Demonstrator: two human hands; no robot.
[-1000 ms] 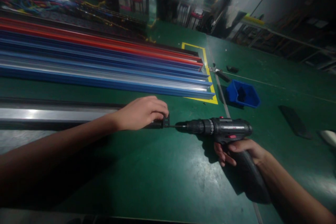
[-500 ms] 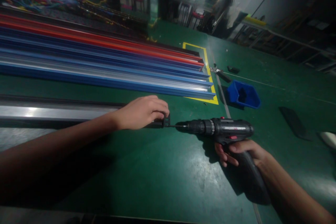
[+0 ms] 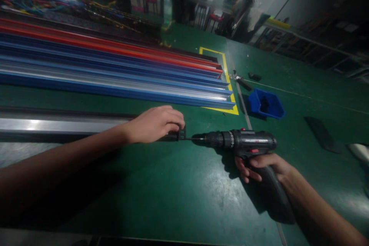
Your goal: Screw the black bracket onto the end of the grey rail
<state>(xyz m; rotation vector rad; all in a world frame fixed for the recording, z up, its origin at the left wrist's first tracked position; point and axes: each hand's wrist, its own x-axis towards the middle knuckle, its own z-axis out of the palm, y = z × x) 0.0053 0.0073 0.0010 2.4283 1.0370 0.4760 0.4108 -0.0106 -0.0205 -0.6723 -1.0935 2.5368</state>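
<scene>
My right hand [image 3: 262, 165] grips a black cordless drill [image 3: 250, 140] by its handle, the drill lying level with its nose to the left. A thin bit [image 3: 194, 138] runs from the chuck to a small black end piece [image 3: 182, 133] at the tip of a long black-and-silver metal profile [image 3: 72, 125]. My left hand [image 3: 161, 123] is closed over that end of the profile, fingertips on the end piece. The underside of its grip is hidden.
Several blue profiles [image 3: 115, 84] and a red one [image 3: 129, 48] lie behind, their ends within yellow tape [image 3: 225, 59]. A blue bin [image 3: 266, 103], pliers [image 3: 242, 80] and a flat black piece [image 3: 321, 134] rest on the green table [image 3: 184, 192]. People and stools are farther back.
Both hands, the drill and the profile hold nearly the same places. The whole view has shifted only very slightly.
</scene>
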